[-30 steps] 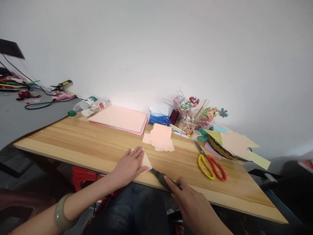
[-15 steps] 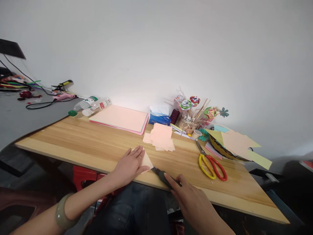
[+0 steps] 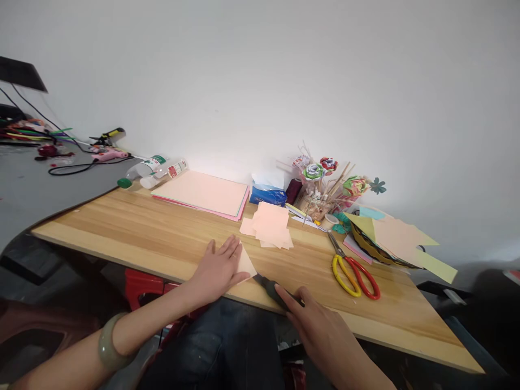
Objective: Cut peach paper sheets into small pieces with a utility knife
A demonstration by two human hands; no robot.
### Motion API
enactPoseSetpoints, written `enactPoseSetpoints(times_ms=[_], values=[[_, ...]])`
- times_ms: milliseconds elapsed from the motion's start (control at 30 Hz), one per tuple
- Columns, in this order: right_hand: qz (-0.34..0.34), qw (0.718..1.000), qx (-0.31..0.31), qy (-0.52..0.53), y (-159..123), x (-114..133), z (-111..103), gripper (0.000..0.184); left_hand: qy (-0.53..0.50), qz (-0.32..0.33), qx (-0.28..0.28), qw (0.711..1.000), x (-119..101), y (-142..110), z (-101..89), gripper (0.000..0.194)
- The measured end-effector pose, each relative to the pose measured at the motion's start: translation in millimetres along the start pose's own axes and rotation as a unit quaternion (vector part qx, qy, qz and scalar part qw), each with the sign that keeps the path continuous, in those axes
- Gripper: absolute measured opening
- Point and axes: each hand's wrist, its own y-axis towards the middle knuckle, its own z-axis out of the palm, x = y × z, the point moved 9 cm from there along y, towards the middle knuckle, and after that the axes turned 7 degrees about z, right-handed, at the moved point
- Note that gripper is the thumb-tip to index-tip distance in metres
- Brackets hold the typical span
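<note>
My left hand [image 3: 217,271] lies flat on a small pale peach paper piece [image 3: 245,264] near the table's front edge. Its fingers are stretched out, and they cover much of the sheet. A corner of the paper points right, toward the thin tip of a black-handled tool [image 3: 271,290]. That tip meets or nearly meets the corner; I cannot tell whether it lies on or under it. Around the tool's handle my right hand [image 3: 314,322] is closed, forefinger along the top. Just beyond the hands lies a loose pile of small peach paper squares [image 3: 271,222].
Scissors [image 3: 354,273] with yellow and red handles lie right of my right hand. Farther back are large paper sheets [image 3: 203,192], a blue tissue pack [image 3: 268,195], paper flowers [image 3: 314,172] in a jar and a basket [image 3: 363,244] under papers. Plastic bottles [image 3: 152,165] lie back left.
The whole view has shifted slightly, with things a little farther right. Both hands, the paper and the black-handled tool keep nearly the same places relative to the table.
</note>
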Motion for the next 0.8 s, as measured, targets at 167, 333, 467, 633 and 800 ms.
enactPoseSetpoints(times_ms=[167,333,467,633,800], values=[[0.011,1.0,0.011,-0.009,-6.7,-1.0,-0.3,0.048,-0.034,0.03,0.06,0.997,1.5,4.5,4.0,0.075],[0.009,1.0,0.01,-0.008,-3.7,4.7,-0.9,0.048,-0.046,0.055,0.085,0.994,3.6,7.2,5.6,0.079],[0.008,1.0,0.006,-0.012,-2.7,6.2,-0.3,0.048,-0.047,0.058,0.09,0.993,4.4,7.1,7.3,0.081],[0.016,1.0,0.004,-0.007,-3.1,3.0,-0.5,0.049,-0.051,0.059,0.092,0.993,4.4,6.0,8.0,0.08],[0.022,1.0,0.017,-0.01,-0.2,3.6,-1.2,0.049,-0.051,0.054,0.093,0.993,4.6,6.0,7.6,0.08]])
